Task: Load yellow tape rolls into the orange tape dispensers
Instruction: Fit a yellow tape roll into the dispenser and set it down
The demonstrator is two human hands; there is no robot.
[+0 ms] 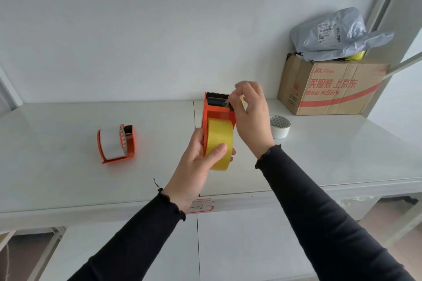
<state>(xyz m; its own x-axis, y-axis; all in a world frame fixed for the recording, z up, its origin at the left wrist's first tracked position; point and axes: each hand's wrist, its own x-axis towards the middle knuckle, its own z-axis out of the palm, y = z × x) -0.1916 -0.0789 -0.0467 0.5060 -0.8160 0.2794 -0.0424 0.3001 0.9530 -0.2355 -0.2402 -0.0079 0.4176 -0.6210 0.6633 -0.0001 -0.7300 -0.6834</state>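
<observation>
Holding the orange tape dispenser [218, 110] up over the white shelf surface [68, 178], we clamp our left hand [197, 162] around the yellow tape roll [219, 143] seated in it, thumb pressed across the tape's face, probably to stop the roll turning. Our right hand [250, 112], at about one o'clock from the roll, pinches what looks like the loose tape end near the black roller below the serrated blade, apparently to thread it toward the cutter; the strip itself is too thin to see clearly. At nine o'clock a second orange dispenser [116, 143] rests on the shelf holding a white roll, not a yellow one. A loose white tape roll [279, 126] sits just beside our right wrist. At two o'clock a cardboard box [331, 89] stands against the white wall, a grey mailer bag [333, 34] on top.
</observation>
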